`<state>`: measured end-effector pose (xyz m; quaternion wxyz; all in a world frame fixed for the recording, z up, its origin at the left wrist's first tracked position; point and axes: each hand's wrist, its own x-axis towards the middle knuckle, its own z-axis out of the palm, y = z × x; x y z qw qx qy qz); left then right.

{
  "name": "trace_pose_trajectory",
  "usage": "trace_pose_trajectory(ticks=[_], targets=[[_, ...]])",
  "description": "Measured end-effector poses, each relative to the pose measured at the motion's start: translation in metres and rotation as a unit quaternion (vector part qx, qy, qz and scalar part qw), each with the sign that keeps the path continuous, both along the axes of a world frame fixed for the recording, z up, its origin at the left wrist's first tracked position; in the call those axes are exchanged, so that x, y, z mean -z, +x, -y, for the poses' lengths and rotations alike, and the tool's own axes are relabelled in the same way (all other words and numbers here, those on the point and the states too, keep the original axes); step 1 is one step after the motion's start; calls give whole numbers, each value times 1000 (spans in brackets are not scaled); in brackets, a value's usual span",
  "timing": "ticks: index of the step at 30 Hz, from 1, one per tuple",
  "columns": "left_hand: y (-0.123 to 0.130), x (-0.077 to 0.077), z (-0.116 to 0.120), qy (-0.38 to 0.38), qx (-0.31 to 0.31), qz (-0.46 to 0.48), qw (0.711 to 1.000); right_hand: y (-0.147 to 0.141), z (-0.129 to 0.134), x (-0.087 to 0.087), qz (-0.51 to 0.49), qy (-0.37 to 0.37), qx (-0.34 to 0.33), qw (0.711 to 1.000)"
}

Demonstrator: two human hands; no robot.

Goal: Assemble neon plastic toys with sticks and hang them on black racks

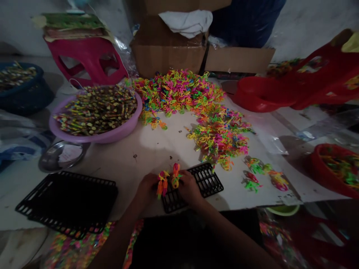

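Observation:
My left hand point(148, 186) is closed around a bunch of orange, yellow and pink plastic toy pieces point(162, 185) near the table's front edge. Beside it, my right hand point(190, 187) grips a small yellow and orange plastic toy piece point(175, 176). Both hands are over the left part of a black slotted plastic tray point(209, 181), which lies flat on the table. Just beyond the tray spreads a heap of bright plastic toy pieces point(221, 136). The fingertips are partly hidden, and the exact kind of toy is too small to make out.
A purple basin point(123, 136) of short patterned sticks stands at left, a metal bowl point(46, 160) before it. Stacked black trays point(75, 198) lie front left. Behind is a larger colourful heap point(179, 89). Red basins point(252, 95) stand at right, near a few loose pieces point(255, 164).

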<state>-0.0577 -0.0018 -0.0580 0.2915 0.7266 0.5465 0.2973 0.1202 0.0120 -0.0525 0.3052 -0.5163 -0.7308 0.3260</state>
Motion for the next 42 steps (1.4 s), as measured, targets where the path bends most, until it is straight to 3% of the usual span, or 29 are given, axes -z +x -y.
trace_pose_trajectory(ticks=[5,8,13,15,18,20,23,26,31,33,36,38,42], targets=[[1,4,-1,14,-2,-30,999,-5,4,1,58,59,-25,996],[0,5,-1,19,5,-17,1000,-6,5,3,62,46,-30,997],[1,4,0,23,2,-8,1000,-5,5,-1,-19,18,-40,999],[2,2,0,16,2,-12,1000,-3,4,-7,-116,-16,-6,993],[2,-1,0,2,-2,-13,1000,2,0,-19,-257,-71,103,958],[1,-4,0,-5,3,-10,1000,6,-4,-25,-309,-94,169,931],[-1,-7,-1,-17,18,4,1000,8,-7,-26,-337,-121,207,910],[-3,-6,-2,-34,25,28,999,5,-4,-17,-266,-123,178,939],[-4,-1,-2,-27,9,23,999,-2,0,-8,-63,-74,18,995],[-4,1,-2,-19,8,15,1000,-3,-2,-9,46,-33,-27,998],[-5,7,-1,2,22,1,1000,-6,-6,-12,179,26,-83,980],[-6,11,-1,13,27,-7,1000,-11,-6,-13,213,45,-103,970],[-8,13,-2,22,16,-4,1000,-16,-4,-11,201,54,-74,975]])
